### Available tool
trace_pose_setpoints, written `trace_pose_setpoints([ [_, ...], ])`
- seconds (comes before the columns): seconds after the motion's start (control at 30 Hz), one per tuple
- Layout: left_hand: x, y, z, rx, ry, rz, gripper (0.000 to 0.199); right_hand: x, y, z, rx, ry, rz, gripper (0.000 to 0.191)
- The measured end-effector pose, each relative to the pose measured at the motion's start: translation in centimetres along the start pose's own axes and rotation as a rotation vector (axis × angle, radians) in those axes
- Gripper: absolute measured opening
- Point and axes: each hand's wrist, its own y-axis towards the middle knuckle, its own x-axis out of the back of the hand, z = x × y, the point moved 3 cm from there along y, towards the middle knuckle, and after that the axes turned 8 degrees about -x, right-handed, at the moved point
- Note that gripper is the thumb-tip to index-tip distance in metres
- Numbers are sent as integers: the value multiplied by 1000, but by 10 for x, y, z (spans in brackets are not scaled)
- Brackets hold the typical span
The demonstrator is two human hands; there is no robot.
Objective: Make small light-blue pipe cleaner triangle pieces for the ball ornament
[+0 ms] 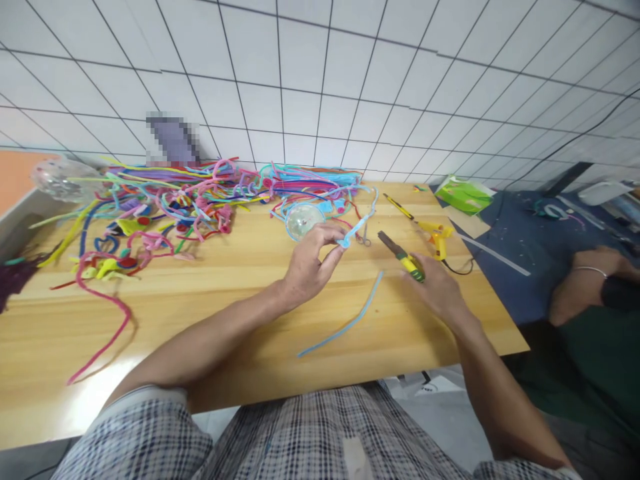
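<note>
My left hand [307, 267] pinches a light blue pipe cleaner [369, 215] between thumb and fingertips. Its gripped end is bent into a small bunch, and the free part runs up to the right and curls over. Wrapped in my right hand [441, 288] is a pair of pliers [393, 245] with yellow and green handles, the dark jaws directed up and to the left, apart from the pipe cleaner. Below and between both hands, a loose blue pipe cleaner [361, 315] lies on the wooden table [240, 347]. A clear round plastic piece [300, 225] rests just beyond my left hand.
Colourful pipe cleaners [200, 200] heap along the tiled wall. A yellow glue gun [439, 233] and a yellow cutter knife [397, 205] lie right of centre. Beyond them sits a green packet [465, 195]. Another person's arm [580, 283] shows at far right, by a dark blue surface.
</note>
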Motion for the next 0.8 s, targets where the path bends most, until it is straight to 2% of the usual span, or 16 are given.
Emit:
trace_pose_setpoints([
  [0.13,-2,0,-1,-44,54,50,10,-16,4,-29,-169,-291,21,63],
  [0.2,-3,0,-1,-66,78,58,11,-20,5,-32,-202,-321,39,69],
  [0.27,-3,-1,-1,-84,77,58,13,-18,8,-26,-175,-255,14,74],
  [0.37,-4,-2,-2,-85,44,74,17,-6,12,2,-33,84,-32,71],
  [0.47,-7,-4,-3,-61,-13,131,15,3,12,50,105,618,149,68],
  [0.53,-9,-6,-2,-37,-54,185,10,9,10,85,198,819,166,64],
  [0.6,-12,-9,1,-5,-106,229,7,11,7,112,278,888,144,49],
  [0.67,-14,-12,2,41,-170,256,7,10,6,128,344,894,86,25],
  [0.73,-16,-14,3,134,-221,232,17,8,5,133,381,873,10,11],
  [0.8,-14,-15,2,298,-228,145,35,5,5,132,400,843,-74,6],
])
